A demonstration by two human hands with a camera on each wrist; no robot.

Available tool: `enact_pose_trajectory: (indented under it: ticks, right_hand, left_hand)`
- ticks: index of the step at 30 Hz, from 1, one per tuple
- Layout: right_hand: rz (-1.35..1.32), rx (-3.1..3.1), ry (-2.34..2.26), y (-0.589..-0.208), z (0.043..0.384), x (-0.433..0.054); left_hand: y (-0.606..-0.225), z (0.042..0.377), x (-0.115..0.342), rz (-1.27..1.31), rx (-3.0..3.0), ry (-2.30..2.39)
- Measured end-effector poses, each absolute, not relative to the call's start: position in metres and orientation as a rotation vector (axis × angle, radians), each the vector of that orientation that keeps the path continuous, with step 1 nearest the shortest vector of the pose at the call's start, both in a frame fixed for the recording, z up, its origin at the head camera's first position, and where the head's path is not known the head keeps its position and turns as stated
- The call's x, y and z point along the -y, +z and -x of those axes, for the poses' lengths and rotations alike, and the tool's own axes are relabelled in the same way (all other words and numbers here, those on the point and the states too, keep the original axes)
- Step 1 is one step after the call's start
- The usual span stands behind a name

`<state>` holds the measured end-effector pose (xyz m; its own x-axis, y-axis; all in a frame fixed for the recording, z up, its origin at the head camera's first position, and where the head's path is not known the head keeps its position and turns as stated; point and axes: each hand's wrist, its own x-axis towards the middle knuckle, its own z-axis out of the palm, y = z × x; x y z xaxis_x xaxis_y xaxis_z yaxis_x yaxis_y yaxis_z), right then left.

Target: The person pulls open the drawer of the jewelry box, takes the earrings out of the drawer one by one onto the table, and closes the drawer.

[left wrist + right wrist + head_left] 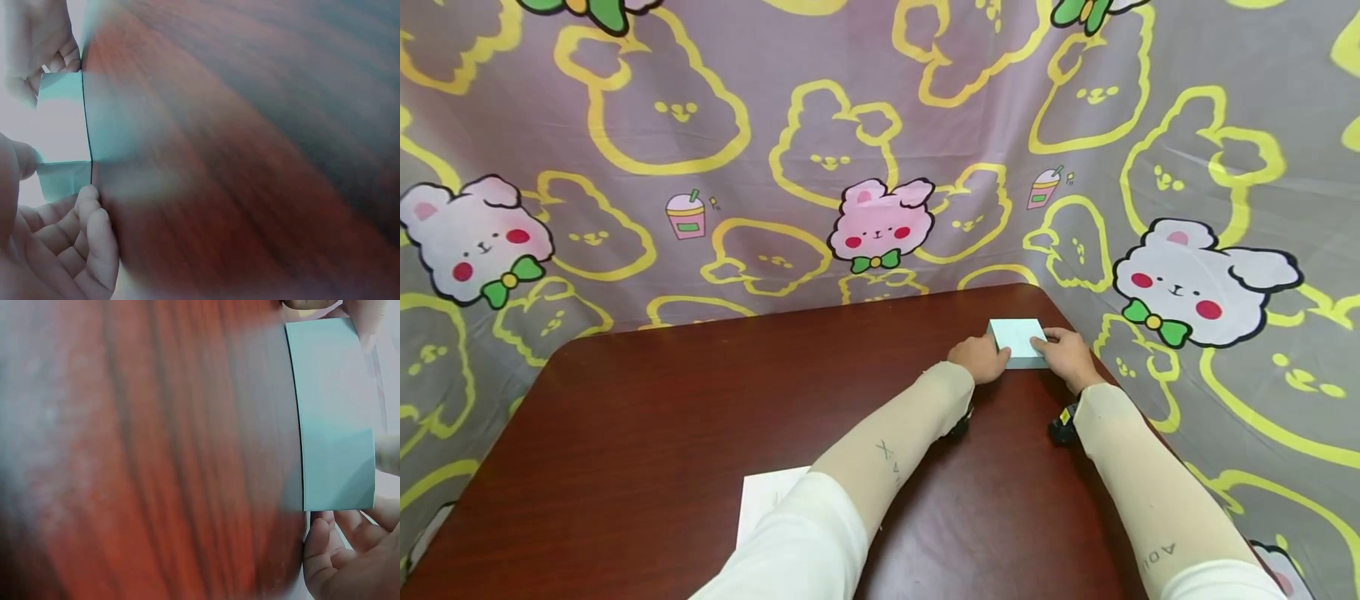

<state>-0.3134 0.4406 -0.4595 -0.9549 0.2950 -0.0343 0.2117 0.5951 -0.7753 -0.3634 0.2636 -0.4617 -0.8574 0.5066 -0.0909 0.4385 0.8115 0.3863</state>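
"Item one: where is it placed?"

"Light-blue box [1018, 337], at the table's [685, 417] two o'clock; gripped by the left hand [977, 358] at its nine o'clock side, by the right hand [1068, 358] at its three."

"Item two?"

"White sheet [763, 497], partly hidden by a sleeve [801, 542]."

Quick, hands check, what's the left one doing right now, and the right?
Left hand: holding the pale blue box at its left side.
Right hand: holding the same box at its right side.
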Motion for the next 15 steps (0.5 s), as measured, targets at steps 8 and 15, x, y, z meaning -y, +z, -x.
enact_pose_trajectory:
  ticks: [8,15]
  right_hand:
    - [0.418,2.754,1.282,-0.458,0.309,-0.436]
    - [0.370,2.823,1.244,-0.457,0.308,-0.434]
  left_hand:
    - [-0.461,0.365,-0.259,-0.702,-2.791,0.631]
    - [-0.459,0.370,-0.252,-0.725,-2.668,0.757]
